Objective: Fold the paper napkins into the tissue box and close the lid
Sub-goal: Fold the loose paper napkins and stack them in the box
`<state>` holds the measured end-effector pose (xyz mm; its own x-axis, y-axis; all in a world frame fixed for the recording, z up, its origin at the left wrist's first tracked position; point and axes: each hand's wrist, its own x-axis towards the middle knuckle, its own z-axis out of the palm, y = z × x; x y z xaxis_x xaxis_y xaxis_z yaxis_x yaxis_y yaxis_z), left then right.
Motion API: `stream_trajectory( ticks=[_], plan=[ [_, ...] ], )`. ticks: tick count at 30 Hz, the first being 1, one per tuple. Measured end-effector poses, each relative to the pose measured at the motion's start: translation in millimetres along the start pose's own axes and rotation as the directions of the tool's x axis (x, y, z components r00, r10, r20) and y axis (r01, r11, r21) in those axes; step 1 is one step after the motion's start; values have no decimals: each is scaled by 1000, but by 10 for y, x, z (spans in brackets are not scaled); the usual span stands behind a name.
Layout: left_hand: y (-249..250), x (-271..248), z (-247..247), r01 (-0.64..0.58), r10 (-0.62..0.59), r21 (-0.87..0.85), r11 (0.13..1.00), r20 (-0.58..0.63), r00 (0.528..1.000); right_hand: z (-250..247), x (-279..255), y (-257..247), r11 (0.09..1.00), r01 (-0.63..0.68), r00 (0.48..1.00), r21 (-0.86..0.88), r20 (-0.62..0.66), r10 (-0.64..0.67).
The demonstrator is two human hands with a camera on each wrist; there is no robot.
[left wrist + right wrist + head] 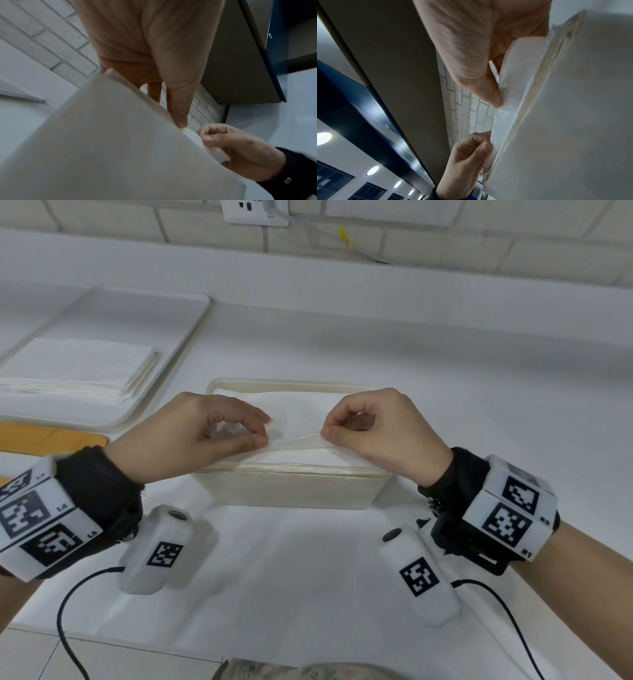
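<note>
left hand [212, 428] grip: pinching napkin [301, 419] | right hand [373, 426] grip: pinching napkin, over box [287, 491]

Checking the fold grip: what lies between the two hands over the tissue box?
In the head view, a raised crease of the top napkin spans from left hand to right hand, both pinching it above the tissue box.

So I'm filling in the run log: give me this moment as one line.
step: folding top napkin | left hand: pinches napkin | right hand: pinches napkin | tissue box: open, full | spare stack: on tray
</note>
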<state>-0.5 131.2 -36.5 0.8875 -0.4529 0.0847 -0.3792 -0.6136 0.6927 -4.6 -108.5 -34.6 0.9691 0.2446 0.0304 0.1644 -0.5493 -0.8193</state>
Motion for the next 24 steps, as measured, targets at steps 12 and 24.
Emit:
stream_trajectory(
  ticks=[12,24],
  plan=[
    [29,36,-28,75,-75,-19,997,15,997,-24,-40,-8,999,-13,998,45,59,10],
    [16,53,-13,46,-44,66,997,-20,999,-1,7,-15,996,39,998,-82,43,-35]
  ],
)
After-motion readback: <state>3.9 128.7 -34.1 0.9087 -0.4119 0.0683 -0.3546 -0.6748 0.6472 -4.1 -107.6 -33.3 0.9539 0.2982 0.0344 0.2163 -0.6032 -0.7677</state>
